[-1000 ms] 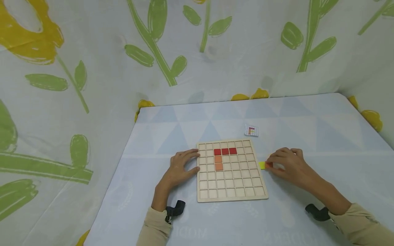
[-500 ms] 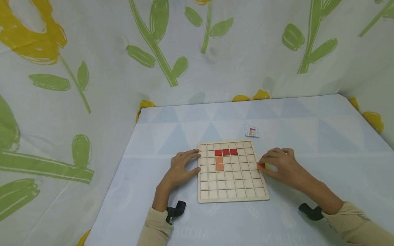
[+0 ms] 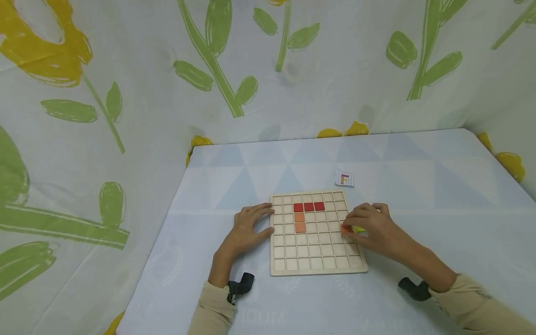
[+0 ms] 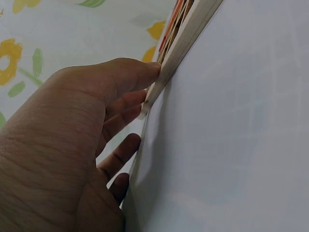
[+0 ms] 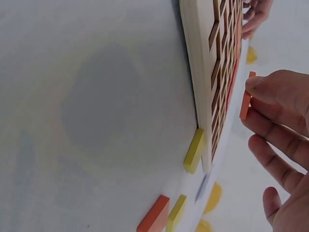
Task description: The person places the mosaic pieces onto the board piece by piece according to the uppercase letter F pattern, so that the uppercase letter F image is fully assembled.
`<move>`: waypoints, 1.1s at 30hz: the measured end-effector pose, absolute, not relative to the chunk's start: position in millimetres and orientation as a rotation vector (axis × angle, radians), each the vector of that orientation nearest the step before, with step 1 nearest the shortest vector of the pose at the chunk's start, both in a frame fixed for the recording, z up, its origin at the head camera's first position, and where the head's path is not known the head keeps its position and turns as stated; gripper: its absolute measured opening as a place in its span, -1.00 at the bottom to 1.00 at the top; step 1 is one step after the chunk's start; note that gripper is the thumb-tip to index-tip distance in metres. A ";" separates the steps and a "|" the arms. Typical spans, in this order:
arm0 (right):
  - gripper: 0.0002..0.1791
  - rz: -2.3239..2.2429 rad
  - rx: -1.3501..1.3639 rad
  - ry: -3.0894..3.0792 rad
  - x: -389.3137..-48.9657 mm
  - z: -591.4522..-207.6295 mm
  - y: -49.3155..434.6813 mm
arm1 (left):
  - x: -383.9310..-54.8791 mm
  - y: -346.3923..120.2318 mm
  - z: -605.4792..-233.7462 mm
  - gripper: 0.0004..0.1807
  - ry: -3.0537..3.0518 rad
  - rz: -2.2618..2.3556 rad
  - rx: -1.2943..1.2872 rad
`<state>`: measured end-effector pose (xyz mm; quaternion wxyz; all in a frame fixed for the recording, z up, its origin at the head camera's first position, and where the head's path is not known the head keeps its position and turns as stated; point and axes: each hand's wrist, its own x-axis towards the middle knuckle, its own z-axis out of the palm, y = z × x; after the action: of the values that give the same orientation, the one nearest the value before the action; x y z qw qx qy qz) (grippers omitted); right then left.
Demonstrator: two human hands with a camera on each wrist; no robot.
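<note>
A square wooden grid board (image 3: 310, 264) lies on the table. Three red tiles (image 3: 308, 207) form a row in its upper part, and two orange tiles (image 3: 299, 222) run down from the row's left end. My left hand (image 3: 247, 230) rests its thumb and fingertips on the board's left edge; the left wrist view shows the thumb (image 4: 140, 75) against the rim. Between thumb and fingers, my right hand (image 3: 372, 228) pinches a thin orange tile (image 5: 246, 99) over the board's right side. A yellow tile (image 5: 194, 151) lies beside the board's edge, partly hidden by that hand in the head view.
A small pattern card (image 3: 345, 178) lies behind the board. In the right wrist view, another yellow tile (image 5: 176, 212) and a loose orange tile (image 5: 154, 216) lie on the table. Flowered cloth (image 3: 326, 93) hangs behind the table's far edge.
My right hand has moved left with the orange tile, from beside the board to over its right edge. The left hand has stayed at the board's left edge.
</note>
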<state>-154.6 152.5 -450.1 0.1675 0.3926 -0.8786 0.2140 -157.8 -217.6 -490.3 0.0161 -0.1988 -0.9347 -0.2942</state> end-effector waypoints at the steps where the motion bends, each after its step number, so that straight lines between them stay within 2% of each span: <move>1: -0.65 0.610 1.124 -2.493 -155.1 -450.3 151.4 | -157.9 -217.7 -490.1 -0.45 -2.907 -0.917 -0.619; 7: -0.72 0.618 1.118 -2.555 -154.6 -450.9 144.1 | -158.2 -218.0 -490.6 -0.45 -2.922 -0.920 -0.615; 33: -0.77 0.664 1.297 -2.453 -157.0 -456.7 93.8 | -157.7 -217.6 -487.6 -0.45 -2.928 -0.901 -0.619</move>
<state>-157.0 93.8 -456.7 0.1438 0.4499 -0.8508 0.2303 -157.7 -217.6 -487.6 0.0079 -0.1979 -0.9368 -0.2883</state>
